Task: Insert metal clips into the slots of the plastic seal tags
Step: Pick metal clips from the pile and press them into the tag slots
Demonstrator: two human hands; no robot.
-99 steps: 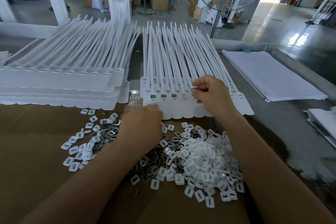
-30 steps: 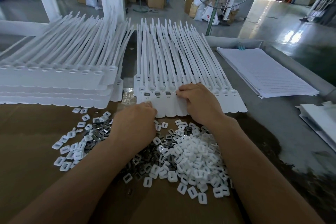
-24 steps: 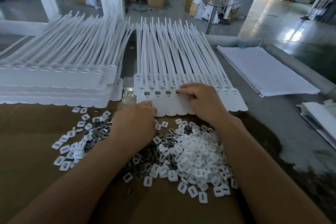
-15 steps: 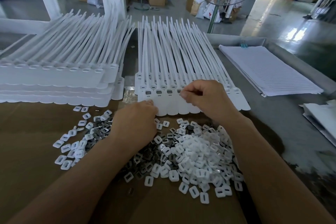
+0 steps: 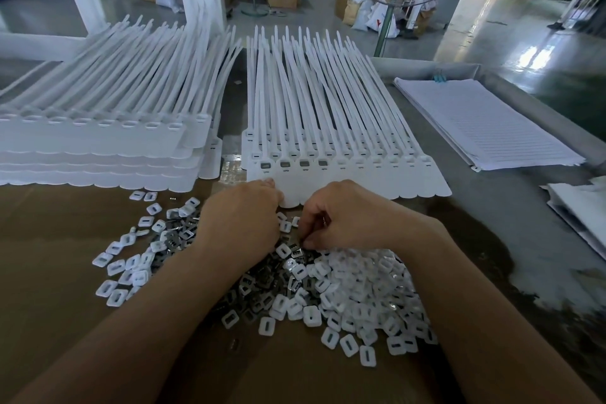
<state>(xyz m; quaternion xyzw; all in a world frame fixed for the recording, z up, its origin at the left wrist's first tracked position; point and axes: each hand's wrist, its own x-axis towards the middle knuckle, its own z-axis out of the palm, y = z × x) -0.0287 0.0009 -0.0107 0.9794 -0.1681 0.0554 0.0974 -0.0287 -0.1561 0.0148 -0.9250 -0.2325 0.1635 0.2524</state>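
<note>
Right grip [image 5: 347, 216] was found pinched into metal clips [image 5: 259, 289], next empty slot [image 5: 340, 162] sited just above it in frame; closure of left grip [image 5: 242, 220] could not be told.

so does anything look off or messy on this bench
Nothing looks damaged. The pile of metal clips and white plastic pieces sprawls loosely over the cardboard, with a patch of strays off to its left. The grey table shows a pale, patchy stain at right.

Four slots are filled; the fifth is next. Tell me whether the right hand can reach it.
Probably yes. The right hand sits at the clip pile just short of the fifth slot, only flat tag faces between.
</note>
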